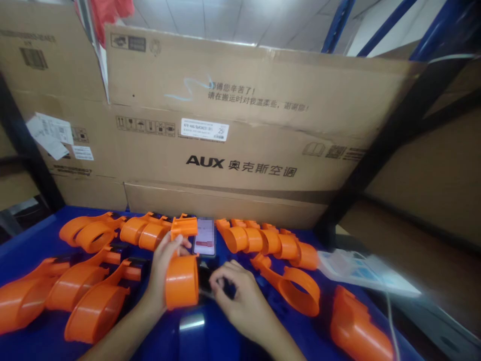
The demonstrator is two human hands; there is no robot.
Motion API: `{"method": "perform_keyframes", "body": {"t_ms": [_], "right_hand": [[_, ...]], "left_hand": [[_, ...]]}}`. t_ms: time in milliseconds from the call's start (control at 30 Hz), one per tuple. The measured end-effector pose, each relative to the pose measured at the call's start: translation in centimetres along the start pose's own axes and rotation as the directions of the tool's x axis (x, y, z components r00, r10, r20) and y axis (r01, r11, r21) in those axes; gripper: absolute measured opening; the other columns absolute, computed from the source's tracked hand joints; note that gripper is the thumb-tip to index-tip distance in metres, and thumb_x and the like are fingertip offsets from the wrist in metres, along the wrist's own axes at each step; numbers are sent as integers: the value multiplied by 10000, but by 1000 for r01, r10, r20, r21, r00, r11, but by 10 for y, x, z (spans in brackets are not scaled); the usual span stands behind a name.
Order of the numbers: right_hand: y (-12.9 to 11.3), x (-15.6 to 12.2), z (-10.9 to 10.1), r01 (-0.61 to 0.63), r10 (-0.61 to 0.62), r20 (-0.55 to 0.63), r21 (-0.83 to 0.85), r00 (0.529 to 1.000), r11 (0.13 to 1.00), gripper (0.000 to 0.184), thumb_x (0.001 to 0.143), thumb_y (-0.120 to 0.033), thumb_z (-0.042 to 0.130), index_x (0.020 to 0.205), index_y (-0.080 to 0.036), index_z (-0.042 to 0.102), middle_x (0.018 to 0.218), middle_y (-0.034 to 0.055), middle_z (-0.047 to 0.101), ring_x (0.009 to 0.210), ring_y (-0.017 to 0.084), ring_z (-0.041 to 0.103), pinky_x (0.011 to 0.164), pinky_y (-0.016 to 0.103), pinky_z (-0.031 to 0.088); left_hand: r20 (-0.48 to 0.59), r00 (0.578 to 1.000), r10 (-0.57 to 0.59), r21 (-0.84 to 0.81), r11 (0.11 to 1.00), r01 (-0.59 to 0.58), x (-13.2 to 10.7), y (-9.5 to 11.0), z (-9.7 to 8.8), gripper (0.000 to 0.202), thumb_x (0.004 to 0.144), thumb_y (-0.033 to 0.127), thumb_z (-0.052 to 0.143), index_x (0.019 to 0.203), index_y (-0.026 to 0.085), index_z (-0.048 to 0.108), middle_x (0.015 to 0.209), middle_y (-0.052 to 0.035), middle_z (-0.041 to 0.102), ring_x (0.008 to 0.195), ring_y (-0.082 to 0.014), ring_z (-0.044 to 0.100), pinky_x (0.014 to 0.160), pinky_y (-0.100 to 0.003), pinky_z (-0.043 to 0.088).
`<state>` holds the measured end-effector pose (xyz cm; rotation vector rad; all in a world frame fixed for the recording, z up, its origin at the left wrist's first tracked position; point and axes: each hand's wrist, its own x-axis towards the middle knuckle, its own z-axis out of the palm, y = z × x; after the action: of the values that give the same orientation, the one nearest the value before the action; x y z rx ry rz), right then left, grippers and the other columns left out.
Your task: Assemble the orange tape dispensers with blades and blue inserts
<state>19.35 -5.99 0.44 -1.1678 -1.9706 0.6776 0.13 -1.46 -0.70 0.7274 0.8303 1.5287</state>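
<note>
My left hand [162, 265] is wrapped round an orange plastic tape dispenser [182, 273], holding its ring upright over the blue table [33, 235]. My right hand [236, 296] sits just right of it, fingers pinched together on a small dark part [205, 283] at the dispenser's side; what that part is cannot be made out. A phone [205, 237] with a lit screen leans upright just behind my hands.
Several orange dispensers lie in rows at left [90, 296], behind [150, 231] and at right [270, 243], with one at the near right edge [356, 328]. A large AUX cardboard box [240, 150] walls off the back. A clear plastic packet [361, 271] lies at right beside a black shelf post [376, 150].
</note>
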Motion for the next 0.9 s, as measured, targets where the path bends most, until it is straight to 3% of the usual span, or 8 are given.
{"method": "perform_keyframes", "body": {"t_ms": [67, 167, 267, 467, 600, 767, 900], "right_hand": [[0, -3, -2, 89, -62, 134, -204, 989, 975, 133, 878, -150, 597, 812, -222, 687, 865, 26, 610, 882, 212, 554, 858, 365, 425], [5, -5, -3, 128, -39, 243, -361, 969, 924, 97, 886, -199, 623, 842, -231, 703, 932, 40, 611, 952, 233, 544, 929, 404, 404], [10, -4, -2, 119, 3, 270, -436, 963, 892, 62, 886, -227, 638, 862, -226, 696, 952, 48, 612, 977, 245, 543, 940, 409, 405], [10, -4, 0, 142, -15, 271, -454, 962, 880, 114, 868, -124, 577, 839, -208, 649, 931, 47, 617, 953, 231, 562, 908, 373, 429], [4, -5, -7, 135, -63, 201, -372, 978, 918, 138, 809, -73, 589, 803, -209, 612, 902, 23, 622, 935, 220, 579, 979, 399, 405], [1, -4, -15, -9, 14, 49, -95, 999, 995, 128, 856, -101, 554, 798, -212, 578, 764, -11, 613, 722, 168, 591, 687, 278, 465], [7, 0, -15, -65, 103, -134, 259, 986, 964, 84, 937, -280, 593, 897, -206, 604, 724, -13, 630, 655, 153, 608, 612, 253, 475]], "left_hand": [[-4, 1000, -6, -19, 1000, 6, 0, -1, -1, 336, 723, 451, 795, 815, 166, 644, 635, 32, 621, 479, -93, 543, 492, -210, 454], [6, 1000, -21, -32, 999, 21, -2, 0, 1, 325, 725, 434, 799, 808, 161, 643, 644, 32, 617, 491, -85, 538, 498, -200, 451], [12, 1000, -20, -33, 999, 21, -5, 1, 3, 310, 732, 420, 796, 813, 160, 648, 645, 33, 618, 489, -81, 536, 490, -192, 442], [3, 1000, -23, -52, 998, 23, -8, 3, 7, 298, 729, 406, 796, 824, 162, 652, 698, 23, 649, 488, -74, 537, 488, -190, 446], [2, 1000, -24, -58, 998, 24, -8, 2, 7, 307, 717, 411, 800, 818, 161, 654, 706, 20, 657, 500, -76, 549, 502, -191, 460], [25, 997, -79, 16, 997, 78, -8, -3, 3, 358, 745, 483, 772, 867, 168, 652, 596, 26, 627, 447, -108, 554, 450, -208, 435], [88, 991, -97, 49, 994, 93, -12, -4, 6, 376, 756, 486, 774, 943, 194, 628, 623, 20, 662, 466, -133, 592, 459, -214, 440]]}}
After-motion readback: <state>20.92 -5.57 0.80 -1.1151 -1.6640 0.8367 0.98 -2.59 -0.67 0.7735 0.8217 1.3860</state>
